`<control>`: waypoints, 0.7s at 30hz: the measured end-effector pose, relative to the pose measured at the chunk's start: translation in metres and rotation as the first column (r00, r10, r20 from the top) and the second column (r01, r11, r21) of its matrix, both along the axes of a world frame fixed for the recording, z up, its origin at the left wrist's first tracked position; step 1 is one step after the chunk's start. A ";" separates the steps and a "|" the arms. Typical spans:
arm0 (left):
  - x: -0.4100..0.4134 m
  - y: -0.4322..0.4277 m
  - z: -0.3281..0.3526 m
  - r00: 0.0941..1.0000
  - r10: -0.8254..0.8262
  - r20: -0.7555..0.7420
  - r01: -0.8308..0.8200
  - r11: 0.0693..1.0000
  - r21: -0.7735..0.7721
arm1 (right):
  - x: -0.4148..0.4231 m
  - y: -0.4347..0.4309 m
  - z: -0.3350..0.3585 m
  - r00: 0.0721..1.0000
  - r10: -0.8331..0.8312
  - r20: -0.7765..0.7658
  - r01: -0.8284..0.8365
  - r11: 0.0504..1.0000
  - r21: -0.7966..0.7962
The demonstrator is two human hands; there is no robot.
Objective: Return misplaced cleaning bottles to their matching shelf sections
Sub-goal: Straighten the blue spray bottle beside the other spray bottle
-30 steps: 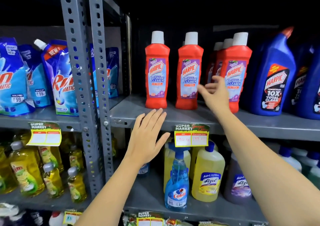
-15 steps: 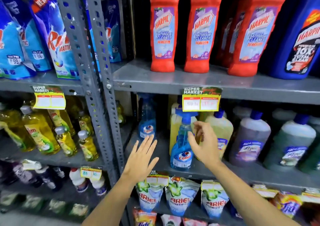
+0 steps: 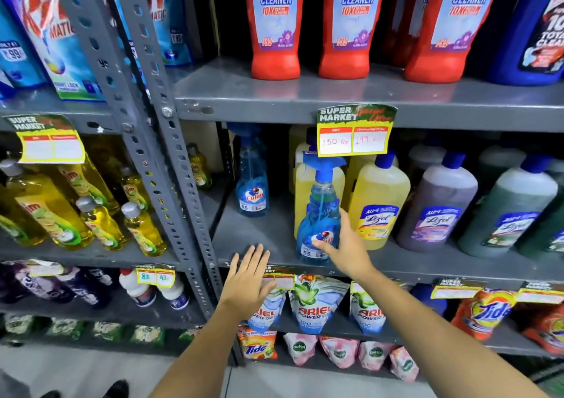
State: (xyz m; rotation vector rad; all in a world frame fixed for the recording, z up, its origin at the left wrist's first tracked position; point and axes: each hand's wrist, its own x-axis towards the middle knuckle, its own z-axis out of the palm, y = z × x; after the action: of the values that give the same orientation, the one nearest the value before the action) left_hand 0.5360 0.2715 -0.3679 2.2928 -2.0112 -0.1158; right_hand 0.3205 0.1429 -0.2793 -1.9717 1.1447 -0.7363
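A blue Colin spray bottle [image 3: 320, 202] stands at the front of the middle shelf [image 3: 250, 233], directly in front of the yellow Lizol bottles [image 3: 378, 202]. My right hand [image 3: 345, 245] wraps its lower body, thumb on the label and fingers round the right side. A second Colin spray bottle [image 3: 251, 190] stands further back at the shelf's left end, with bare shelf between the two. My left hand [image 3: 247, 278] hovers flat and open at the shelf's front edge, holding nothing.
Red Harpic bathroom cleaner bottles [image 3: 274, 31] line the shelf above, with a blue Harpic bottle [image 3: 534, 31] at the right. Purple [image 3: 436, 208] and green Lizol bottles [image 3: 506, 214] stand to the right. A price tag [image 3: 354, 135] hangs over the bottle. A perforated steel upright [image 3: 171, 159] divides the bays.
My view dropped from the Harpic shelf to the shelf below. My right hand came down from the red bottles and closed round the front Colin bottle. My left hand lowered to the shelf edge.
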 end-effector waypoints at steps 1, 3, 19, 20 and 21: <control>0.000 0.000 -0.001 1.000 0.001 0.009 -0.001 1.000 -0.024 | 0.002 0.001 -0.001 1.000 -0.009 -0.007 0.009 1.000 -0.013; -0.001 0.000 -0.004 1.000 0.006 0.024 -0.006 1.000 -0.018 | 0.005 0.004 -0.002 0.999 -0.028 -0.020 0.027 0.999 -0.030; 0.003 0.000 -0.011 0.998 -0.033 0.059 0.037 0.997 -0.069 | 0.077 0.026 -0.013 0.993 -0.118 0.003 0.117 0.980 -0.160; 0.003 0.001 -0.012 0.997 -0.025 0.073 0.030 0.998 -0.060 | 0.081 0.026 -0.014 0.994 -0.110 0.012 0.111 0.981 -0.160; 0.002 0.000 -0.012 0.996 -0.015 0.093 0.020 0.999 -0.046 | 0.086 0.026 -0.013 0.995 -0.097 0.028 0.100 0.982 -0.158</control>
State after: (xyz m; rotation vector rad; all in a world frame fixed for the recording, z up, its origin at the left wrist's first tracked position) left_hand 0.5377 0.2719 -0.3797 2.2932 -2.0545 0.0372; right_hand 0.4069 0.1693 -0.2921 -2.0449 1.2113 -0.9224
